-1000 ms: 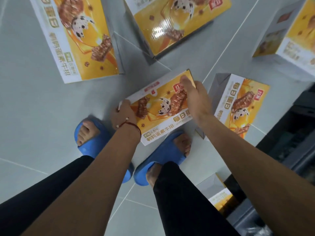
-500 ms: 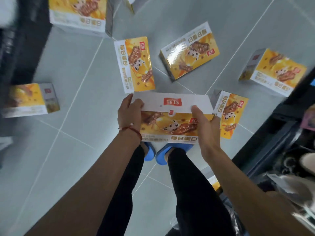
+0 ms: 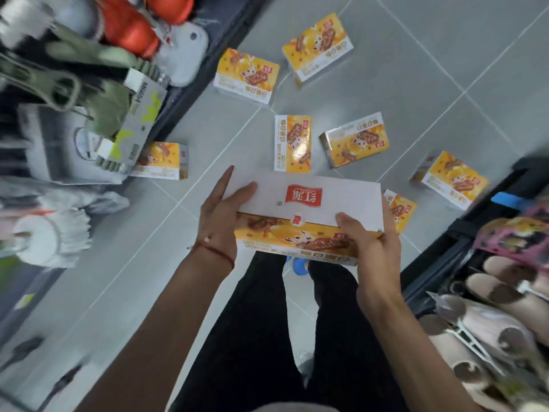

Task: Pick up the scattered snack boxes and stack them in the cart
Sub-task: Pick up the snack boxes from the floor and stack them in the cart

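Now that the snack box [image 3: 309, 203] has come up off the floor [image 3: 416, 69] and sits high over the legs [image 3: 267, 322], the left hand [image 3: 219, 221] and right hand [image 3: 371, 242] each have a closed grip on one end (other boxes [image 3: 292, 144] lie farther off), so the cart should come next.

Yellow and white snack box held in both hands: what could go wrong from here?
1. The yellow and white cardboard snack box is held only at its ends by the left hand and right hand; it could slip.
2. Another yellow box lies on the grey tiled floor half hidden behind it: a possible trip when stepping.
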Tool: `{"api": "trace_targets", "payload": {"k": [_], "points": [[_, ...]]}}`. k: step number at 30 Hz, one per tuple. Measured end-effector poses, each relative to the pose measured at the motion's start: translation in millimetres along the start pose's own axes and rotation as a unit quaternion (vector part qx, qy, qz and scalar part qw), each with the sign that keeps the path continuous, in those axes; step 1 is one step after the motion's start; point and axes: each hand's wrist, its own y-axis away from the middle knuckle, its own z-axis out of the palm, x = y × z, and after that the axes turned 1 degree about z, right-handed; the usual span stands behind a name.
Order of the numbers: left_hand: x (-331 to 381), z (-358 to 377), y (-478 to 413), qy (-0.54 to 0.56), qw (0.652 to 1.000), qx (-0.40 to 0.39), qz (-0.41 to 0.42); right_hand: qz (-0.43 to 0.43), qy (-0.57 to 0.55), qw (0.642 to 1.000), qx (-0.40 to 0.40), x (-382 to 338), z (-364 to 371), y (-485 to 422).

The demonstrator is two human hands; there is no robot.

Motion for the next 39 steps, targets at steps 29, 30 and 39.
{"api": "trace_targets", "payload": {"k": [29,30,39], "points": [[-58.5,-61.4,272.5,0.372,0.855,0.329,0.148,-0.134,0.258,0.873,-0.39,-79.2,16.0,138.4],[-64.3,-66.9,277.9,0.38,0.849,0.336,0.151,-0.135,0.267,0.866,-0.4,-75.9,21.0,145.2],[-139.9,-146.7,327.1,0.433,0.781,0.421,0.161,-0.169,0.349,0.802,-0.455,-8.6,76.1,236.1]]}}
